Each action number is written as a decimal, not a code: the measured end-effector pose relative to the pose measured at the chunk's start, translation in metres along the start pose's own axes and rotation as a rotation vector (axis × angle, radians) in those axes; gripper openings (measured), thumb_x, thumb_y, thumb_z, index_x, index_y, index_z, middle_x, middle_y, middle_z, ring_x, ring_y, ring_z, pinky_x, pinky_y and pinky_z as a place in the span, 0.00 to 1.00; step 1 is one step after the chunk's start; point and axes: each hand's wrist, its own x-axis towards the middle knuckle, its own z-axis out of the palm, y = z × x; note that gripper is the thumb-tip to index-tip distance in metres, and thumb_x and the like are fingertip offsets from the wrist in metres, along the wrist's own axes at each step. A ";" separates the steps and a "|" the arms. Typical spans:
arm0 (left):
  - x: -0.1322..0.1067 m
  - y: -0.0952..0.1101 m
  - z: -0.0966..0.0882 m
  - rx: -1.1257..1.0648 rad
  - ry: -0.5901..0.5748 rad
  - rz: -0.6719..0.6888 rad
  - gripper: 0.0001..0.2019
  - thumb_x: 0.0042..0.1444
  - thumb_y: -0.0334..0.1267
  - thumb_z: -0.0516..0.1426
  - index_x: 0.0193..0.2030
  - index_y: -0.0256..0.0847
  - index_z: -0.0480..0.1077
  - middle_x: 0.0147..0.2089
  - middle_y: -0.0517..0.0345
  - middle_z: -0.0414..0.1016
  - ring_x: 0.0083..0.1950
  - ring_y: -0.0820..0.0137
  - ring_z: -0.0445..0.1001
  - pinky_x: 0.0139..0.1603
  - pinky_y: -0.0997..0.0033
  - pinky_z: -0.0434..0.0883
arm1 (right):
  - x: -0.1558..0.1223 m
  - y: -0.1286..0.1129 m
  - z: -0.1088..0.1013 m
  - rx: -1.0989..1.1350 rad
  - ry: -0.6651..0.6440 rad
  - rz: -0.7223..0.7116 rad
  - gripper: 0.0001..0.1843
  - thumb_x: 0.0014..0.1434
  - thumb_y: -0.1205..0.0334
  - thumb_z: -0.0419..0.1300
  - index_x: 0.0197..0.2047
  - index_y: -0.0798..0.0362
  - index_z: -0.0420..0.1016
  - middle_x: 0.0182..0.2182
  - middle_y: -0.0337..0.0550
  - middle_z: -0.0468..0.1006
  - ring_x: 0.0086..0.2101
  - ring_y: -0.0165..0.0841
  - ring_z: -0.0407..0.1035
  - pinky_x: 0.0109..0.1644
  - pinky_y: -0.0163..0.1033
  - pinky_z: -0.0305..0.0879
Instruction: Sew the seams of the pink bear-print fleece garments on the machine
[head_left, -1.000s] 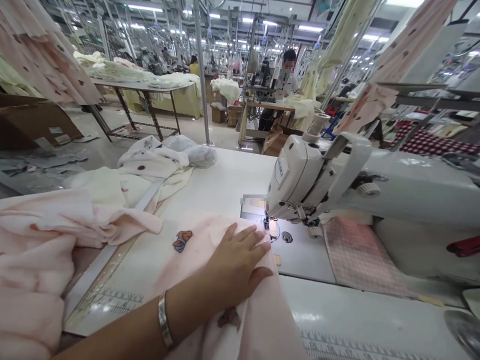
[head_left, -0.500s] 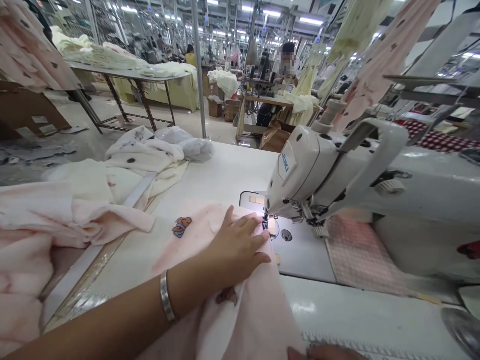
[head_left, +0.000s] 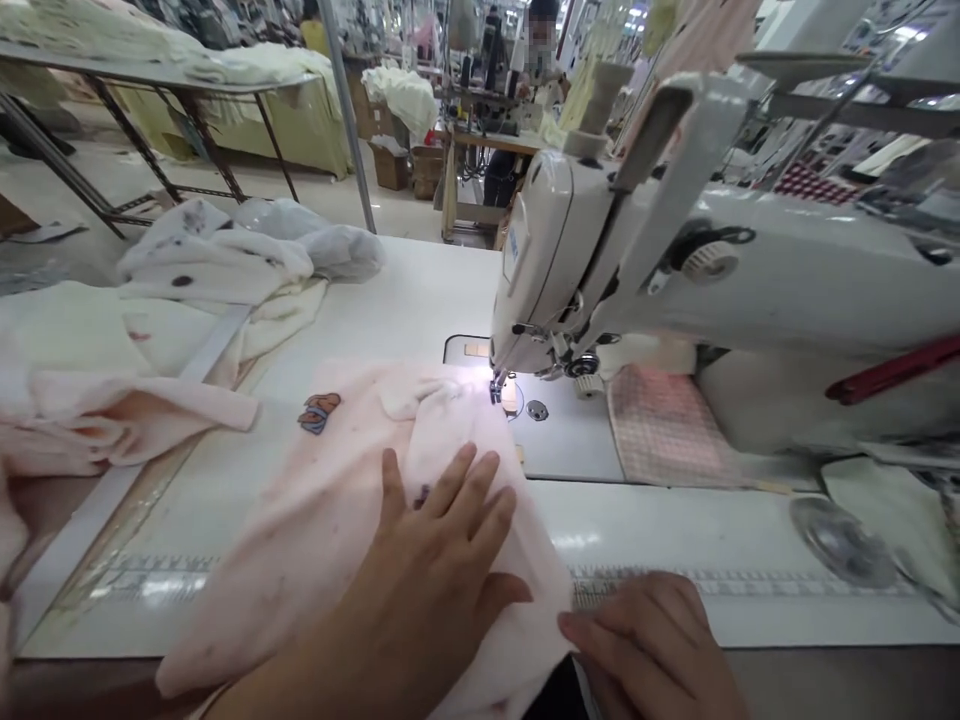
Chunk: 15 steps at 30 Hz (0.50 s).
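Observation:
Pale pink fabric (head_left: 322,520) with small printed animals lies on the white sewing table, its upper right edge under the presser foot (head_left: 496,388) of the sewing machine (head_left: 555,240). Flat on this fabric, fingers spread, rests my left hand (head_left: 442,560), a little in front of the needle area. My right hand (head_left: 652,640) is curled at the fabric's right edge near the table front, thumb and fingers pinching the cloth. A lit patch shows around the needle. Something black pokes out below the fabric beside my right hand.
More pink and cream garments (head_left: 217,260) are heaped on the left of the table by a white strip (head_left: 187,370). A printed ruler (head_left: 720,582) runs along the front. Checked cloth (head_left: 664,425) lies under the machine arm. A person (head_left: 536,80) sits at another machine behind.
My left hand has slid back from the presser foot toward me. My right hand has come further into view at the fabric's edge. The head view has tilted down and shifted right.

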 end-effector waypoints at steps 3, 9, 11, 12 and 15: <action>0.003 -0.005 0.000 -0.013 -0.001 0.016 0.24 0.62 0.52 0.46 0.60 0.41 0.59 0.67 0.43 0.49 0.67 0.49 0.46 0.55 0.22 0.36 | 0.001 0.002 0.000 -0.016 0.007 0.006 0.09 0.54 0.75 0.57 0.37 0.56 0.72 0.23 0.40 0.71 0.25 0.31 0.61 0.31 0.40 0.56; 0.001 -0.012 -0.004 -0.056 0.010 0.026 0.26 0.63 0.53 0.43 0.63 0.42 0.54 0.68 0.46 0.46 0.68 0.49 0.44 0.55 0.24 0.45 | 0.003 0.009 -0.001 -0.019 -0.005 -0.022 0.09 0.53 0.76 0.57 0.38 0.57 0.72 0.22 0.40 0.70 0.25 0.31 0.60 0.30 0.40 0.56; 0.000 -0.016 -0.006 -0.086 0.028 0.018 0.25 0.63 0.52 0.44 0.63 0.43 0.53 0.69 0.48 0.46 0.68 0.50 0.44 0.57 0.27 0.46 | 0.007 0.010 -0.002 -0.024 -0.022 -0.007 0.09 0.54 0.75 0.57 0.38 0.56 0.72 0.21 0.40 0.71 0.25 0.31 0.61 0.30 0.39 0.57; 0.000 -0.019 -0.006 -0.097 0.035 0.009 0.25 0.63 0.51 0.44 0.63 0.43 0.54 0.69 0.49 0.46 0.68 0.51 0.44 0.58 0.29 0.47 | 0.009 0.011 -0.002 -0.030 -0.034 -0.001 0.09 0.55 0.75 0.56 0.38 0.55 0.72 0.22 0.40 0.71 0.25 0.31 0.62 0.30 0.39 0.58; -0.001 -0.031 -0.007 -0.109 0.037 -0.005 0.24 0.63 0.50 0.45 0.63 0.44 0.54 0.69 0.50 0.47 0.68 0.52 0.45 0.59 0.32 0.49 | 0.016 0.013 -0.003 -0.074 -0.065 -0.033 0.07 0.58 0.70 0.56 0.37 0.53 0.74 0.30 0.42 0.78 0.31 0.33 0.68 0.34 0.39 0.61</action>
